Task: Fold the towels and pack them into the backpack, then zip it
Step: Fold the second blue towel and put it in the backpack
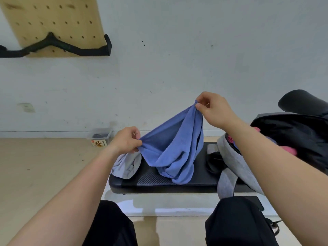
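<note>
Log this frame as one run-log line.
state: blue towel lifted, unfolded | left hand: pinches its lower edge | right hand: pinches its raised corner | grey towel: crumpled on bench | backpack: open

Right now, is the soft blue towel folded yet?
Not folded. The soft blue towel hangs bunched between the left hand and right hand, each pinching an edge; its bottom crumples on the black padded bench.

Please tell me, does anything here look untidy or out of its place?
Yes. The blue towel, pinched by the left hand and the right hand, is twisted at its lower end on the black bench, not flat. The grey towel lies crumpled at the bench's left end.
</note>
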